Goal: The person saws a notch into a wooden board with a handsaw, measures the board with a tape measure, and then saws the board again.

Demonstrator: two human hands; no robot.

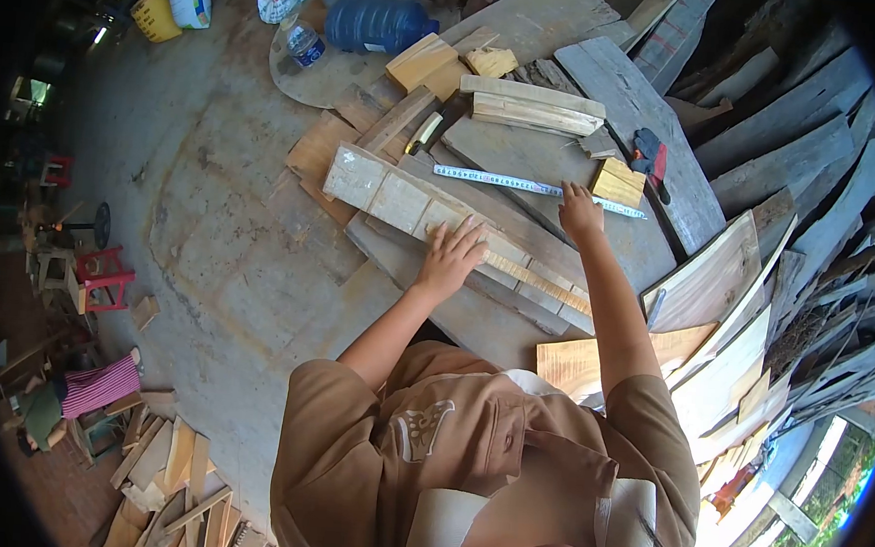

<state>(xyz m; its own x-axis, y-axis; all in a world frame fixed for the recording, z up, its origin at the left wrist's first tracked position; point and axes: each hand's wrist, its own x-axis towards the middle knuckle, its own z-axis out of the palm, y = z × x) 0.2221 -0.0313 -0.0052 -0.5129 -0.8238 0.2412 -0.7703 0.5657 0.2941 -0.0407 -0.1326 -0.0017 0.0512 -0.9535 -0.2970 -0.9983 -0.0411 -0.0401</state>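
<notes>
My left hand (pixel 451 257) lies with fingers spread on a long pale wooden piece (pixel 392 196) marked by cross lines. A yellowish edge strip (pixel 542 283) runs along its right part. My right hand (pixel 581 214) is closed at a white-and-blue measuring tape (pixel 498 180), which stretches across the boards on both sides of the fingers. Just right of that hand sits a small yellow wood block (pixel 619 182). A yellow-and-black knife-like tool (pixel 424 132) lies beyond the tape's left end. Two pale wood strips (pixel 533 109) rest farther back.
A blue water jug (pixel 381 24) and a clear bottle (pixel 303 43) stand at the back. Red-and-dark gloves (pixel 650 154) lie on the grey board at right. Planks (pixel 796 145) lean along the right side. Scrap wood (pixel 175 468) and a red stool (pixel 104 278) are at left.
</notes>
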